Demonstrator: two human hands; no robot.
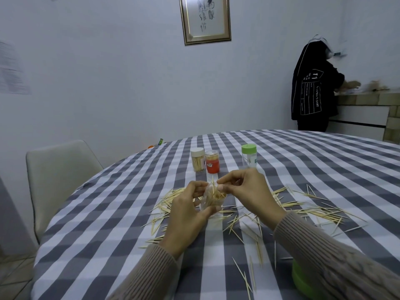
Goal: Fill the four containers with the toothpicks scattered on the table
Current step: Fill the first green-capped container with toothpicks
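My left hand [187, 210] grips a clear open container [211, 199], tilted, with several toothpicks inside. My right hand [244, 191] pinches toothpicks at the container's mouth. Loose toothpicks [307, 210] lie scattered over the checked tablecloth [108, 234] around and under both hands. Farther back stand a white-lidded container [197, 159] full of toothpicks, an orange-labelled clear container [212, 161] beside it, and a green-lidded clear container [249, 156] to the right.
A green lid [303, 280] lies at the near right table edge, partly behind my right sleeve. A pale chair [58, 180] stands at the left. A person in a black jacket [313, 89] stands at a counter at the far right.
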